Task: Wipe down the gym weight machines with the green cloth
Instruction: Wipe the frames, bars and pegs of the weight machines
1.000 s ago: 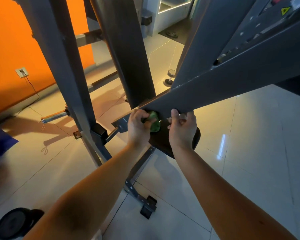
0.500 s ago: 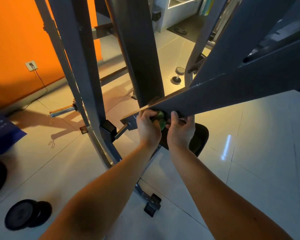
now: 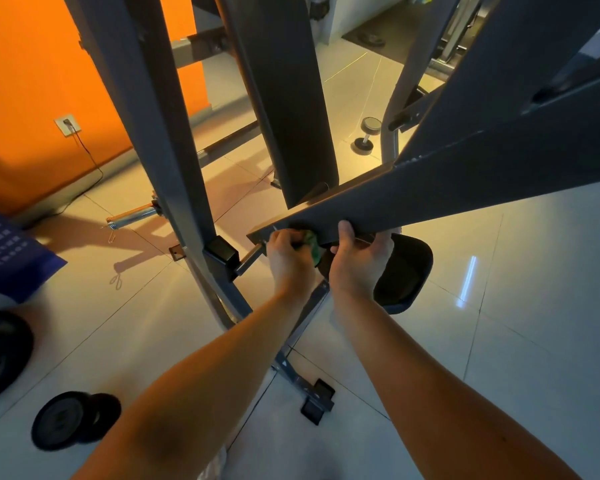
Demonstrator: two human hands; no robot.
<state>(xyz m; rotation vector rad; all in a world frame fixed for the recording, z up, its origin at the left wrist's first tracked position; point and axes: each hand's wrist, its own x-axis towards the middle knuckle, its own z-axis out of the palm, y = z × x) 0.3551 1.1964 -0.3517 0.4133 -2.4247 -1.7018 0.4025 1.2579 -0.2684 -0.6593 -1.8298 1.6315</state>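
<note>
Both forearms are extended to the lower end of the slanted grey beam (image 3: pixel 430 202). The green cloth (image 3: pixel 313 245) is held bunched in the curled left hand (image 3: pixel 289 259), against the beam's bottom edge. The right hand (image 3: pixel 359 261) is clasped over that edge, just beside the cloth. Open tiled floor (image 3: pixel 516 323) is noted to the right, and an upright post (image 3: pixel 174 161) stands near on the left.
</note>
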